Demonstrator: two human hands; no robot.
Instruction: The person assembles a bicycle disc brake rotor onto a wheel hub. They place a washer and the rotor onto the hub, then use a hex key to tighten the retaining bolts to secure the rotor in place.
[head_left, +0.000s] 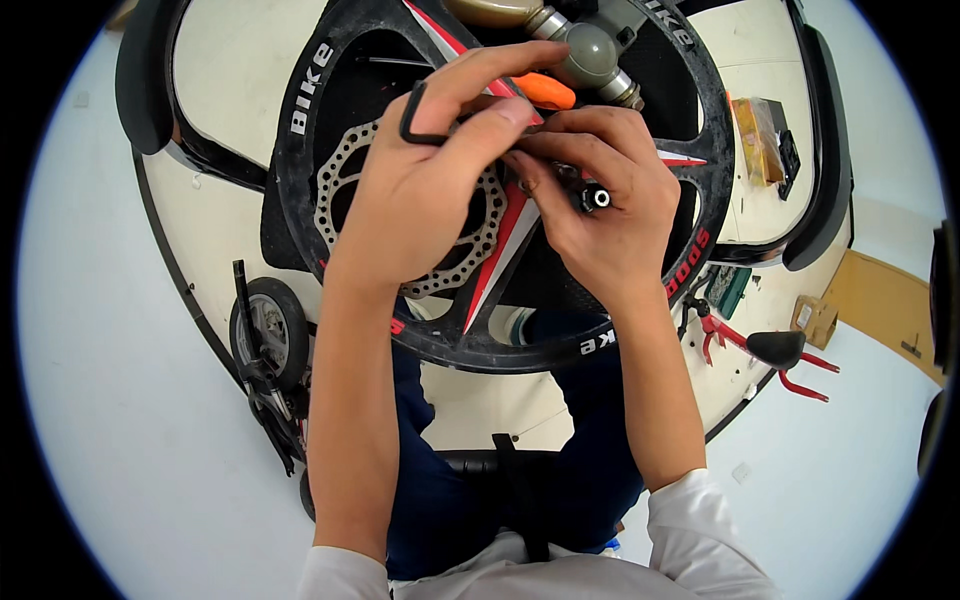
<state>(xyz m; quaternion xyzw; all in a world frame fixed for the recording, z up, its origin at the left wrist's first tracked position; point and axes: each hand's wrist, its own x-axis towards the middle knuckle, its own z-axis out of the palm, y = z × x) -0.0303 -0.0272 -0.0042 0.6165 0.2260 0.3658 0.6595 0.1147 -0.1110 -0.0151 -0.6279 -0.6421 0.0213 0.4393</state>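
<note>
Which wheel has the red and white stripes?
The big black wheel in the middle: red-and-white stripes run across it. The small wheel off to the left shows only grey and black.

Smooth metal brake disc (328, 195); matt, scuffed wheel rim (291, 180).

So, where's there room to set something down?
Pale floor looks bare between the left armrest and wheel, and mostly between the legs, below the wheel. It's crowded around the left hand and right hand, with an orange handle and grey tool just beyond. Inside the right armrest, a yellow package takes some floor.
</note>
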